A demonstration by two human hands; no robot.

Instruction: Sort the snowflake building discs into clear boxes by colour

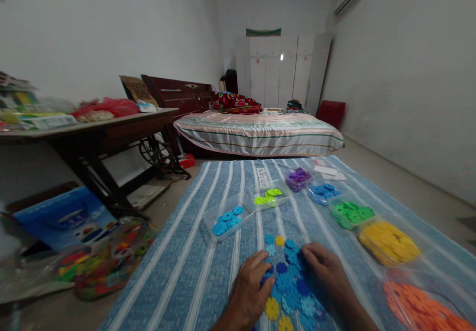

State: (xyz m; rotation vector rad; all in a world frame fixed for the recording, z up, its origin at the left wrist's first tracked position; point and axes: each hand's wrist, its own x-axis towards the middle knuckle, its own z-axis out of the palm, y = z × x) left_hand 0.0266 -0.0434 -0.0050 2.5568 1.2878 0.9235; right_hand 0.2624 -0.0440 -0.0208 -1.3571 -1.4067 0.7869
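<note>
The left hand [247, 289] curls thumb and fingers around a dark blue disc [267, 273]; whether it pinches, I cannot tell. The right hand [329, 274] is at the right edge of the blue disc pile [290, 287], its grip unclear. Left of the pile, bare striped cloth [182, 266] runs openly to its edge. Beyond the pile stand the light-blue tub [220, 207] and lime tub [284, 200]; rightward, the yellow tub [376, 256] and orange tub [409, 274] narrow the room.

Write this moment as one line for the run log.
left hand: at dark-blue pieces | right hand: beside loose light-blue pieces | ahead: boxed lime-green pieces | right: boxed orange pieces
</note>
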